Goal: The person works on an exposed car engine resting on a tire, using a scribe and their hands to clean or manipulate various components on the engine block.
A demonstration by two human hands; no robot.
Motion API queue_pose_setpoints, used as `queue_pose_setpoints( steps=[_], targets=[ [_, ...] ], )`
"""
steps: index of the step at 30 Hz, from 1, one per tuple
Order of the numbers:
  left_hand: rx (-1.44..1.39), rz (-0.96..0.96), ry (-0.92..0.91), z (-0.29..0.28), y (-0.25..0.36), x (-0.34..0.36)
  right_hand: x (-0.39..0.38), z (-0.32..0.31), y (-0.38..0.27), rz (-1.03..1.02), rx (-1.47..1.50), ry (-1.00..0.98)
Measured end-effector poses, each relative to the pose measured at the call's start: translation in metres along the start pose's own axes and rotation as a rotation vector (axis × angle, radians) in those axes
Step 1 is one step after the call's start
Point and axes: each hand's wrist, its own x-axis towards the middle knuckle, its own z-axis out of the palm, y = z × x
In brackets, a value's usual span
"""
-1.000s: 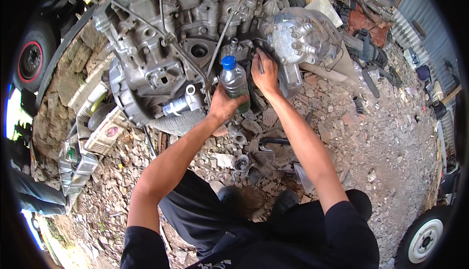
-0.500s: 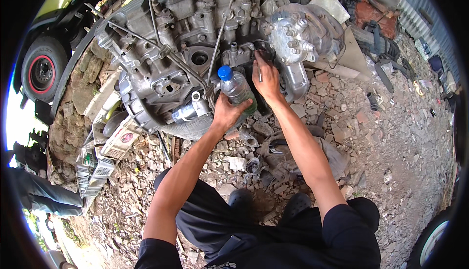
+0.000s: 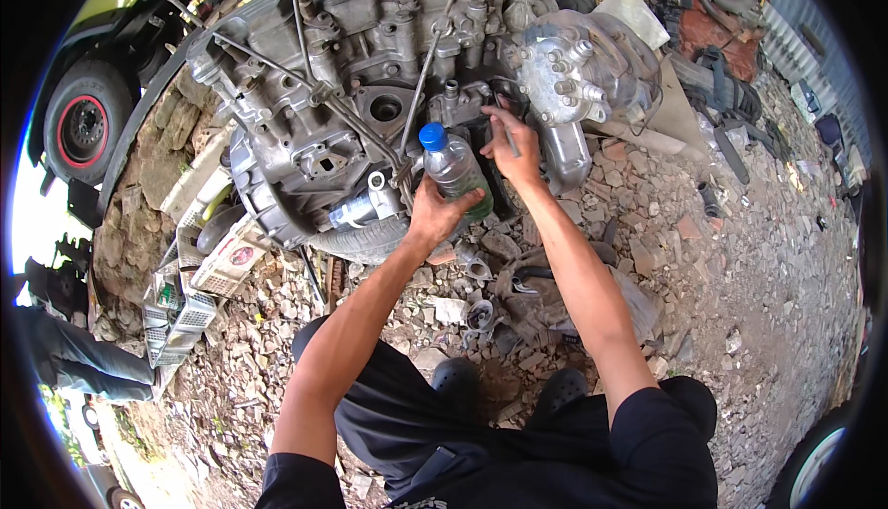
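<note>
A large grey, grimy engine block [image 3: 370, 65] with crossed metal pipes fills the upper middle of the head view. My left hand [image 3: 439, 208] is wrapped round a plastic bottle [image 3: 449, 162] with a blue cap and some greenish liquid, held in front of the engine. Just right of the bottle, my right hand [image 3: 516, 148] is at a dark recess of the engine, fingers curled with a slim grey metal object [image 3: 511, 142] between them; its kind is unclear. A round housing with bolt stubs [image 3: 562, 79] sits beside it.
Rubble ground [image 3: 703, 306] with loose metal parts surrounds my feet. Plastic crates [image 3: 222, 259] and a stone ledge [image 3: 139, 185] stand left. A vehicle wheel [image 3: 83, 130] is upper left; a person's legs [image 3: 88, 361] are at the left edge. Corrugated sheets [image 3: 809, 56] line the upper right.
The view has shifted slightly over the last second. My right hand's fingers have curled and drawn down a little from the recess. My left hand still holds the bottle.
</note>
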Motion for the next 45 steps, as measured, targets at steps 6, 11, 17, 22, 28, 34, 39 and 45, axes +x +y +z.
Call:
queue_pose_setpoints(
  steps=[6, 11, 17, 22, 28, 34, 39, 45],
  targets=[
    [-0.011, 0.024, -0.021, 0.004, -0.001, 0.003, -0.003, 0.008, -0.007, 0.012, 0.076, 0.125],
    [0.017, 0.009, -0.041, -0.003, -0.001, 0.001, -0.005, 0.003, -0.002, 0.096, 0.008, 0.162],
    [0.026, 0.015, -0.046, 0.0, 0.008, -0.002, -0.005, 0.009, 0.006, 0.041, 0.112, 0.119],
    [-0.023, 0.038, -0.051, -0.001, 0.002, 0.002, -0.001, 0.013, 0.012, -0.203, -0.227, 0.137],
    [-0.003, 0.015, -0.057, -0.007, 0.014, -0.004, -0.002, -0.007, -0.02, -0.213, -0.677, 0.004],
    [0.014, 0.018, -0.121, -0.006, 0.013, -0.003, 0.019, -0.028, -0.034, -0.23, -0.879, -0.265],
    [0.023, 0.016, -0.103, -0.007, 0.009, -0.003, 0.028, -0.034, -0.047, -0.286, -0.949, -0.491],
    [0.019, -0.007, -0.093, -0.007, 0.009, -0.002, 0.013, -0.039, -0.047, -0.335, -0.987, -0.728]
  ],
)
